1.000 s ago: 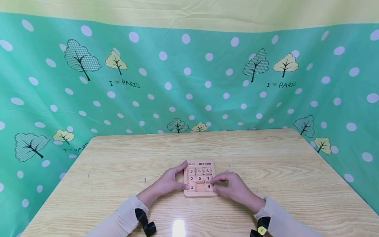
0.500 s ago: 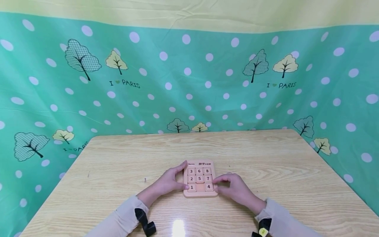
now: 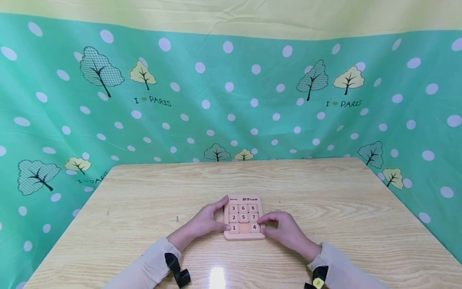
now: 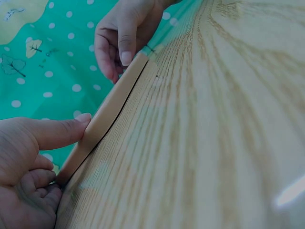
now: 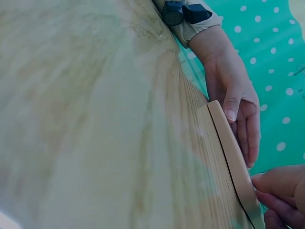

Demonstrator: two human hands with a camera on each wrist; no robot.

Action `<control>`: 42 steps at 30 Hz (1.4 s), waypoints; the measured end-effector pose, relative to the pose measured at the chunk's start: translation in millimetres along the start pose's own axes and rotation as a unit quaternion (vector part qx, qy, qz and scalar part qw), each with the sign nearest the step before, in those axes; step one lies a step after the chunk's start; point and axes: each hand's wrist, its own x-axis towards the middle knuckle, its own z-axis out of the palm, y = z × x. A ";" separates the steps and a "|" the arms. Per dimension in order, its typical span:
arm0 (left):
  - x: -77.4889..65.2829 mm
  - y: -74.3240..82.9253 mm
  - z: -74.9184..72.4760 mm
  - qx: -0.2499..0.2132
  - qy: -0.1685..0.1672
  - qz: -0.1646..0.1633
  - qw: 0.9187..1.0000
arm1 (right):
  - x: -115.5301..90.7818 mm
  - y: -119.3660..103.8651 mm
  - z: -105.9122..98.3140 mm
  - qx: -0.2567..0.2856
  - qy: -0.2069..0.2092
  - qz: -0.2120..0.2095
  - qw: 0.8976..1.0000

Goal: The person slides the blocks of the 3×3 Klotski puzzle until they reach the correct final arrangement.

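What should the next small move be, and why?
Probably ease the 4 tile left with the right hand: the bottom row's middle slot holds no tile, that hand is at the 4's right side, and the left hand steadies the puzzle board from its left edge.

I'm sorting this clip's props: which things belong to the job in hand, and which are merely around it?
In the job:
puzzle frame
tiles numbered 1 to 8
left hand, at the frame's left edge
right hand, at its right edge

Merely around:
wooden table
dotted cloth behind
black wrist straps
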 end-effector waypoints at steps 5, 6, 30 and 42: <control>-0.1 0.3 -0.4 -0.005 0.000 0.000 1.000 | 0.3 -1.9 2.4 -0.001 0.006 0.006 1.000; -0.4 1.0 -0.4 -0.004 0.001 0.001 1.000 | 0.4 -2.1 2.9 -0.001 0.007 0.006 1.000; -0.1 0.1 -1.2 -0.002 -0.003 -0.004 1.000 | 5.5 -8.8 16.7 0.015 -0.011 -0.025 1.000; -0.7 0.5 -0.9 0.007 -0.002 0.009 1.000 | 6.2 -14.1 19.5 0.012 -0.008 -0.050 0.999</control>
